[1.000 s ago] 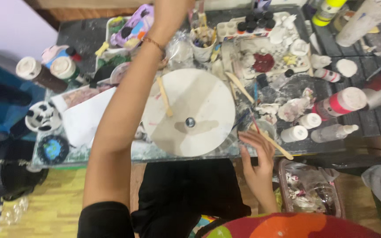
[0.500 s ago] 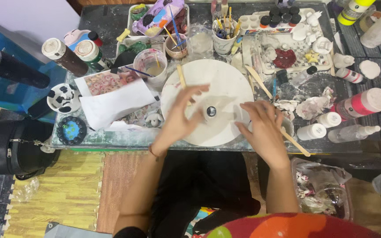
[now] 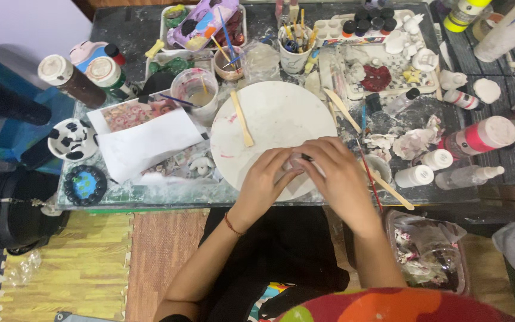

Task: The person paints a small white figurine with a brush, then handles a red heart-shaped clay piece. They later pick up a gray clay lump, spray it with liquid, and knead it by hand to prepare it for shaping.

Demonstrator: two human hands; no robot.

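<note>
Both hands together over the near edge of a round white disc (image 3: 269, 128); left hand (image 3: 265, 179) and right hand (image 3: 336, 174) curled around a small pale piece (image 3: 298, 160) with a dark tip showing between the fingers; piece pinched between both sets of fingertips, mostly hidden, kind of thing not clear; red thread band on the left wrist.

Disc flat on the glass-topped table (image 3: 126, 36), near the front edge; wooden stick (image 3: 241, 118) lying on the disc's left part, faint pink smears beside it; second wooden stick (image 3: 342, 110) just off the disc's right rim.

Right of the hands: thin red-handled brush (image 3: 369, 174), long wooden stick (image 3: 396, 194), small white bottles (image 3: 424, 170), pink-labelled bottle (image 3: 478, 136), crumpled white scraps.

Left of the disc: clear cup (image 3: 196, 89) of cloudy liquid with a brush in it, sheet of white paper (image 3: 144, 143) over a printed picture, black-and-white patterned cup (image 3: 73, 138), round blue-and-black dish (image 3: 86, 185), three capped jars at the far left corner.

Far side: purple palette (image 3: 204, 22) with brushes, white mug (image 3: 293, 53) packed with brushes and tools, white tray (image 3: 388, 56) with small paint pots and a dark red piece.

Clear plastic tub (image 3: 429, 250) of scraps at the lower right; black bag (image 3: 13, 206) on the floor at left.
</note>
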